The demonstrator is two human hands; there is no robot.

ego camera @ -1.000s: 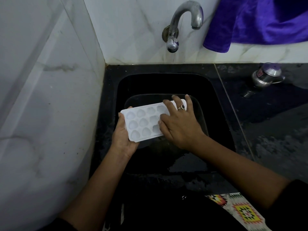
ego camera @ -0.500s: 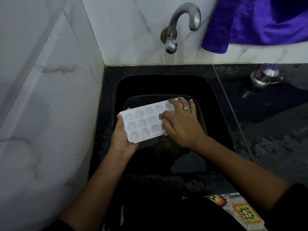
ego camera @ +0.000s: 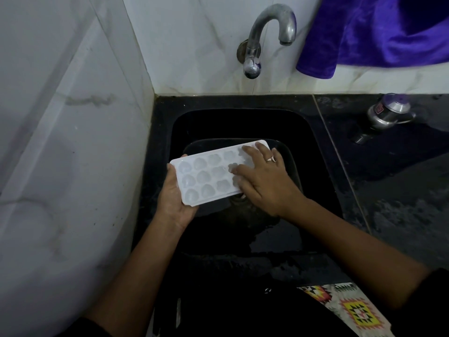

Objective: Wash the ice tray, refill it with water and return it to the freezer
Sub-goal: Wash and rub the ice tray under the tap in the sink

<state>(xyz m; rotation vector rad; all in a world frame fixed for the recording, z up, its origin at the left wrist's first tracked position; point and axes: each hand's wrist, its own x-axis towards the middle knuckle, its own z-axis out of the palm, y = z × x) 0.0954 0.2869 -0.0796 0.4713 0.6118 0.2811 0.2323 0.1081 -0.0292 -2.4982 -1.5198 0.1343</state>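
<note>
Your left hand [ego camera: 176,203] cups the near short end of the ice tray [ego camera: 206,177] from underneath, fingers wrapped round its edge, so the tray hangs level over the sink [ego camera: 315,142] and any drips fall into the basin. Your right hand [ego camera: 263,181] lies flat across the far cells, fingers spread and pressing down, gripping nothing (a rubbing pose, I'd judge, so you're in the washing step). Beyond, the tap [ego camera: 267,27] runs no water I can make out. The small steel vessel [ego camera: 388,111] on the counter carries a dark label, too blurred to read.
</note>
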